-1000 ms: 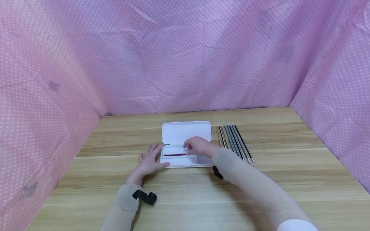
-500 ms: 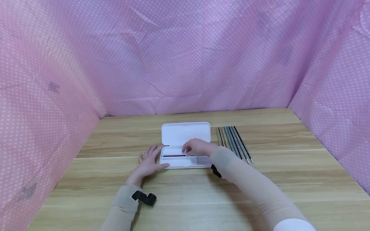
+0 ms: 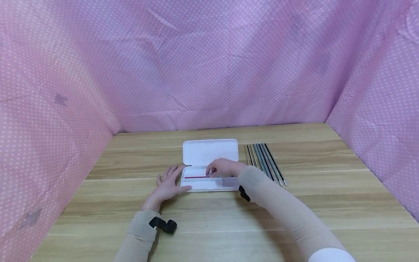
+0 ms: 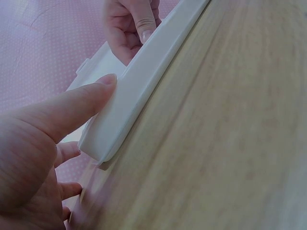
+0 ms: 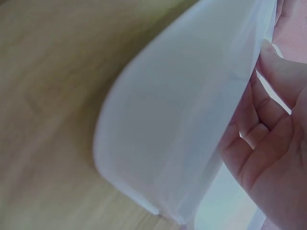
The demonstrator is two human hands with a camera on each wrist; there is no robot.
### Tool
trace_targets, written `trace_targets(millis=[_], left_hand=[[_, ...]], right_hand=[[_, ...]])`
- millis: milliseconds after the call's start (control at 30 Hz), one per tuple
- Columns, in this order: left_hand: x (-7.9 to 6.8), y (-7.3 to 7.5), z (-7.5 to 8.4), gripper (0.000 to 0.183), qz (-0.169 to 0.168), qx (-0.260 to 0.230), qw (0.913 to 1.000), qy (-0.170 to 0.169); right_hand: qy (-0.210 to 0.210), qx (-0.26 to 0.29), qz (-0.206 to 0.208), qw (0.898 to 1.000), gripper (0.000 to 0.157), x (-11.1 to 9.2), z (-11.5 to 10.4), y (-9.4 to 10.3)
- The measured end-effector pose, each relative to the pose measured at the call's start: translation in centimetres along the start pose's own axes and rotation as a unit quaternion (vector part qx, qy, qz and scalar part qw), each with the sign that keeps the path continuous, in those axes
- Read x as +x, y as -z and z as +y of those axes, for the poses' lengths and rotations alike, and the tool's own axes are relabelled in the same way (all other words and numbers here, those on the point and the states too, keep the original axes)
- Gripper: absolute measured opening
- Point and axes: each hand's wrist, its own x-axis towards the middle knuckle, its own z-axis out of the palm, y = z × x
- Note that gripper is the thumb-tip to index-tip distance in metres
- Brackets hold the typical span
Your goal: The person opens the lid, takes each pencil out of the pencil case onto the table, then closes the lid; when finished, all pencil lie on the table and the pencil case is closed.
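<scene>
A white pencil case lies unfolded on the table, its lid tipped back behind. In its rear compartment a thin red pencil runs lengthwise. My right hand reaches into the case with curled fingers, holding the pencil toward its right end; the fingertips are hidden behind the case wall in the right wrist view. At the case's left end is my left hand, fingers spread and fairly straight. Its thumb touches the front rim, while the other fingers lie along the left side.
Right of the case, several pencils in dark, grey and wood tones lie side by side, partly behind the right forearm. Pink dotted cloth hangs around the back and sides of the wooden table.
The right hand has sunk very slightly inside the case. The visible strip of pencil now looks brighter red. The left hand keeps its place at the case.
</scene>
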Motion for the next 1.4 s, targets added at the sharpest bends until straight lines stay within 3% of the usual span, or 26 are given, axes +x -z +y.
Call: trace_targets(millis=[933, 1167, 1400], left_hand=[[-0.1, 0.1, -0.1, 0.087, 0.005, 0.0, 1.0, -0.005], [0.1, 0.1, -0.1, 0.085, 0.004, 0.004, 1.0, -0.001], [0.1, 0.0, -0.1, 0.086, 0.001, 0.008, 1.0, 0.0]], right_hand=[[0.029, 0.023, -0.005, 0.999, 0.02, -0.2, 0.4, 0.2], [0.08, 0.037, 0.033, 0.996, 0.021, -0.7, 0.6, 0.4], [0.091, 0.121, 0.077, 0.985, 0.022, -1.9, 1.0, -0.1]])
